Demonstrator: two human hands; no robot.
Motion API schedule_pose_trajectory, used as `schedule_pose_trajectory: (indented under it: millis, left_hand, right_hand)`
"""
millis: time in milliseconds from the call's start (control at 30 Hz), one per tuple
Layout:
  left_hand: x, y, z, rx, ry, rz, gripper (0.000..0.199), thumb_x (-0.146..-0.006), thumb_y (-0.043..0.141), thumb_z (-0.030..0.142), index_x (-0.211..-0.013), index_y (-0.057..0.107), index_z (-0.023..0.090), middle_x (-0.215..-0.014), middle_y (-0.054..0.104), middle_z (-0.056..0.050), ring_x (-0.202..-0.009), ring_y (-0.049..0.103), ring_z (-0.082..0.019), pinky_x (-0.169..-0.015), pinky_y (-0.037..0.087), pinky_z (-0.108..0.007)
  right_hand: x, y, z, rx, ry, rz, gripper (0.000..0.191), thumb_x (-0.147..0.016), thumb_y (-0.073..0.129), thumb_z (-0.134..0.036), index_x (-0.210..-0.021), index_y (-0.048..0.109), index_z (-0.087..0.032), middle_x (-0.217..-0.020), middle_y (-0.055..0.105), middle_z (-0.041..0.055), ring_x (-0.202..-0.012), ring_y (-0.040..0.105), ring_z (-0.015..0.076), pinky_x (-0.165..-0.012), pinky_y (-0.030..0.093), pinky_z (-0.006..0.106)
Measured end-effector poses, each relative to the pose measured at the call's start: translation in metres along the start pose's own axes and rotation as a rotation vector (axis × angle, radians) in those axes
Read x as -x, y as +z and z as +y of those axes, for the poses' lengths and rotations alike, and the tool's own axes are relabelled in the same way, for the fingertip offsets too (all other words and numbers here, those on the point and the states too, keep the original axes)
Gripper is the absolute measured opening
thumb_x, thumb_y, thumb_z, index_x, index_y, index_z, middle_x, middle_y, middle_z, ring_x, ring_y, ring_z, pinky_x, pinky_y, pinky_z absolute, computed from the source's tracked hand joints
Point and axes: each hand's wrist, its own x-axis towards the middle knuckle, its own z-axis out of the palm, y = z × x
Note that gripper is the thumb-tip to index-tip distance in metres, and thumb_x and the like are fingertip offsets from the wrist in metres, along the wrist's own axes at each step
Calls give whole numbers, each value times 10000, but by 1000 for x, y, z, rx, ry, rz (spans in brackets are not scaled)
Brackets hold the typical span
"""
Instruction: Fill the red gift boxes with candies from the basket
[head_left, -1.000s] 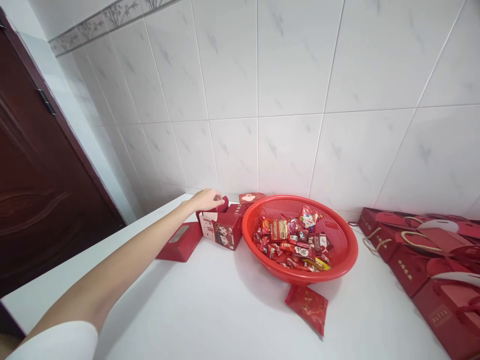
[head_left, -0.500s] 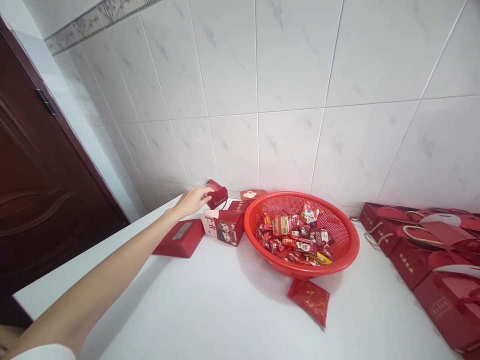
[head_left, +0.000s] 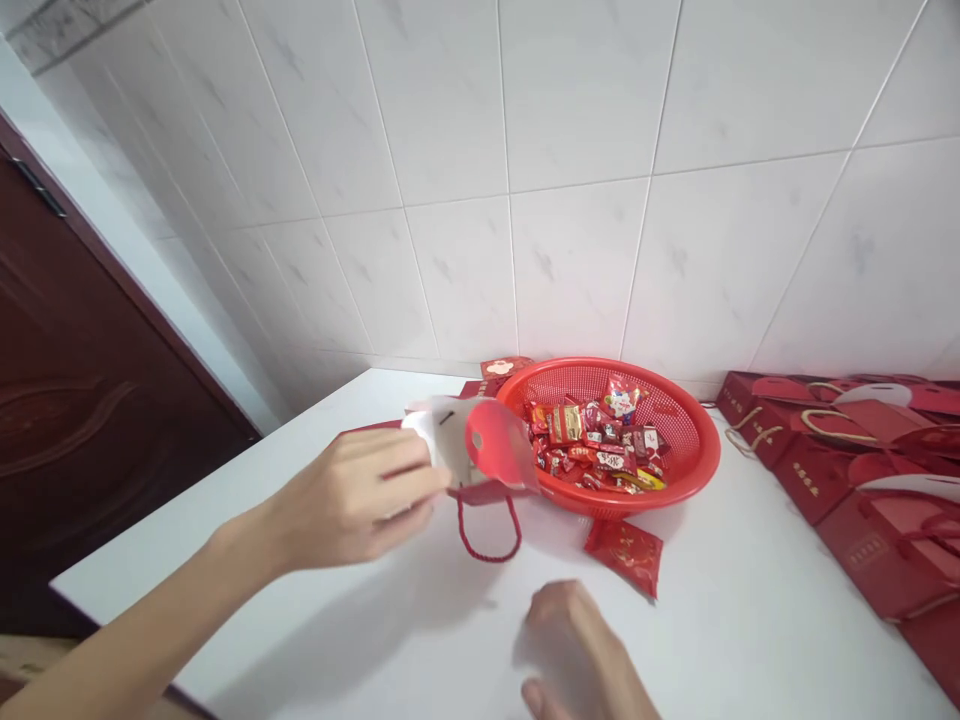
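My left hand (head_left: 367, 495) is closed on a small red gift box (head_left: 499, 445), held above the table with its flaps open and its pale inside showing. A dark red cord handle (head_left: 491, 555) hangs from the box. My right hand (head_left: 574, 640), somewhat blurred, is low over the table in front of the box, fingers apart and holding nothing. Just behind and right of the held box is a red plastic basket (head_left: 694, 475) with several wrapped sweets (head_left: 566, 425) in it. In front of the basket lies a red packet (head_left: 626, 552).
Red gift boxes with handles (head_left: 817, 485) stand in a row along the right. Another red packet (head_left: 506, 367) lies by the tiled wall (head_left: 577, 270). Red boxes are partly hidden behind my left hand. A dark door (head_left: 90, 430) is at the left.
My left hand has brought the red box from near the wall toward me and to the right. My right hand has come into view at the bottom. The view has shifted slightly.
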Motion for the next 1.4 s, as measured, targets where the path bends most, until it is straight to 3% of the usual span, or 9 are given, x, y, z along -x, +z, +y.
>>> schedule_pose_trajectory:
  millis: [133, 233, 367, 467, 600, 733, 933, 1100, 1400]
  left_hand:
    - [-4, 4, 42, 38, 146, -88, 158, -883, 523, 113, -771, 592, 201, -603, 483, 18, -539, 428, -135, -493, 318, -306]
    - [-2, 7, 59, 98, 187, -117, 159, -865, 535, 125, -725, 557, 198, -596, 459, 22, -517, 383, -133, -467, 274, -317]
    - [3, 10, 65, 182, 173, -134, 162, -842, 575, 131, -701, 536, 202, -605, 461, 21, -521, 382, -132, -471, 254, -317]
    - [7, 18, 62, 216, 156, -154, 182, -843, 549, 115, -683, 537, 200, -613, 472, 18, -522, 380, -134, -481, 273, -320]
    - [12, 31, 60, 287, 166, -163, 141, -847, 564, 113, -743, 596, 202, -630, 481, 19, -533, 391, -132, -526, 343, -299]
    - [11, 37, 65, 300, 166, -109, 152, -877, 551, 88, -817, 643, 194, -616, 463, 26, -546, 395, -127, -591, 405, -283]
    - [9, 44, 72, 279, 189, -31, 195, -935, 516, 79, -866, 667, 180, -609, 475, 22, -583, 440, -124, -614, 444, -274]
    - [13, 52, 78, 346, 170, -1, 145, -911, 560, 82, -931, 650, 194, -647, 508, 17, -610, 478, -133, -676, 500, -293]
    - [9, 61, 90, 425, 167, 108, 232, -897, 505, 44, -1000, 661, 181, -647, 524, 19, -561, 414, -123, -803, 554, -335]
  right_hand:
    - [-8, -16, 7, -49, 322, 314, 317, -965, 453, -485, -1180, 508, -258, -1154, 584, 97, -1094, 568, 267, -938, 496, 412]
    - [-9, -21, 7, -96, 359, 360, 379, -972, 405, -522, -1223, 491, -252, -1229, 556, 119, -1161, 537, 286, -970, 476, 433]
    - [-9, -24, 8, -19, 285, 301, 500, -945, 468, -534, -1349, 413, -245, -1375, 491, 137, -1279, 482, 303, -1054, 432, 454]
    - [-9, -25, 9, 73, 172, 166, 741, -907, 561, -522, -1507, 246, -223, -1520, 372, 171, -1399, 389, 328, -1136, 362, 493]
    - [-9, -26, 3, -16, 70, 25, 972, -857, 533, -702, -1587, 103, -225, -1631, 215, 166, -1487, 258, 364, -1187, 279, 546]
    - [-11, -25, -5, -137, 219, 71, 922, -855, 466, -760, -1571, 190, -249, -1621, 265, 148, -1486, 275, 345, -1173, 307, 550]
    - [-30, -30, -25, -273, 449, 214, 653, -877, 504, -692, -1375, 426, -276, -1405, 534, 125, -1337, 491, 289, -1099, 416, 508]
    - [-40, -40, -45, -47, 491, 193, 726, -758, 729, -582, -1335, 436, -253, -1352, 545, 119, -1271, 517, 298, -1070, 430, 507]
    - [-40, -48, -48, 184, 484, 152, 732, -745, 751, -468, -1360, 425, -242, -1201, 573, 113, -1046, 583, 285, -863, 509, 463]
